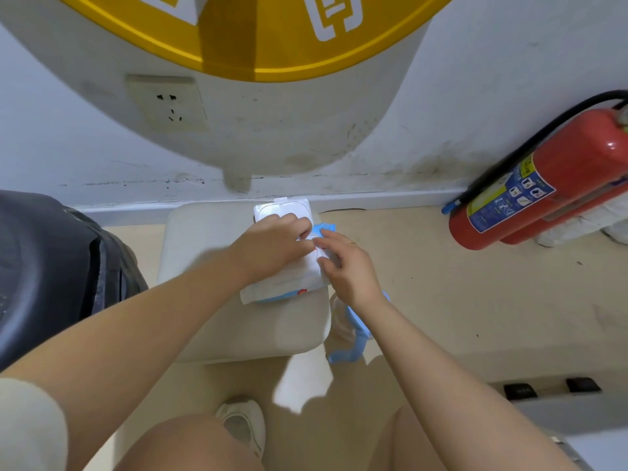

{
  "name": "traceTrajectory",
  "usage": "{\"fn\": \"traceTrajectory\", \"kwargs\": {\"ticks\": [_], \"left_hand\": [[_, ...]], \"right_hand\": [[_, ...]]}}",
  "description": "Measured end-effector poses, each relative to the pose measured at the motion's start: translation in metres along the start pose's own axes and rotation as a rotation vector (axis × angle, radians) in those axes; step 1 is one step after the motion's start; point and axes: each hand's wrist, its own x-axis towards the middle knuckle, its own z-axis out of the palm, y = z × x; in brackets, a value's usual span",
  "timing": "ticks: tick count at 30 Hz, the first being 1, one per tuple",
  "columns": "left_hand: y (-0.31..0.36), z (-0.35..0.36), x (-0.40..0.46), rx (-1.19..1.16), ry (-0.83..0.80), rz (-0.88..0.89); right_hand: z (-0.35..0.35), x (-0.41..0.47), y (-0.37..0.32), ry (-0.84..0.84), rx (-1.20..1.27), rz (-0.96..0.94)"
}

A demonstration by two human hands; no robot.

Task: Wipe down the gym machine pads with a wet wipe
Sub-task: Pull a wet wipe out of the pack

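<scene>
We see both hands on the wipes pack [285,283], lid [283,208] flipped up, resting on a pad [204,239]. Left hand [272,248] presses the pack; right hand [346,266] pinches a wipe [314,236] at the opening.

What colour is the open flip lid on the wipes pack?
White flip lid, seen best in the head view.

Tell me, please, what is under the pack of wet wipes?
The pack of wet wipes lies on a pale cushioned pad. Both hands, left and right, cover its opening, so the wipe inside cannot be seen clearly.
</scene>
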Motion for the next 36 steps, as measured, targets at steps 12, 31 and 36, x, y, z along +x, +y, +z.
{"fn": "traceTrajectory", "kwargs": {"ticks": [12,31,36], "left_hand": [[-0.038,0.026,-0.062,-0.105,0.321,0.066],[-0.016,0.043,-0.084,-0.403,0.361,-0.284],[-0.014,0.049,-0.084,-0.402,0.438,-0.305]], "right_hand": [[0.014,-0.004,0.007,0.074,-0.203,-0.016],[0.019,0.030,-0.036,-0.185,-0.942,-0.437],[0.017,0.031,-0.032,-0.076,-0.745,-0.493]]}}
